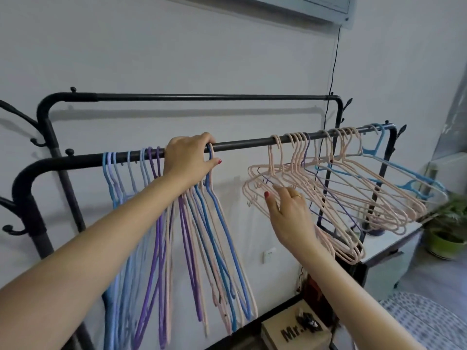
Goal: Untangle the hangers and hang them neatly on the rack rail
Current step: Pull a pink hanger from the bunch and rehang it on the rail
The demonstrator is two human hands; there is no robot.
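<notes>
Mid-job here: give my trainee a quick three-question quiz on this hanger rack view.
1. True or false: the left hand rests on the front rail.
2. The right hand touches which group: A) pink hangers, B) purple hangers?
3. What colour is the hanger hook by the left thumb?

Key: 1 true; 2 A; 3 blue.
</notes>
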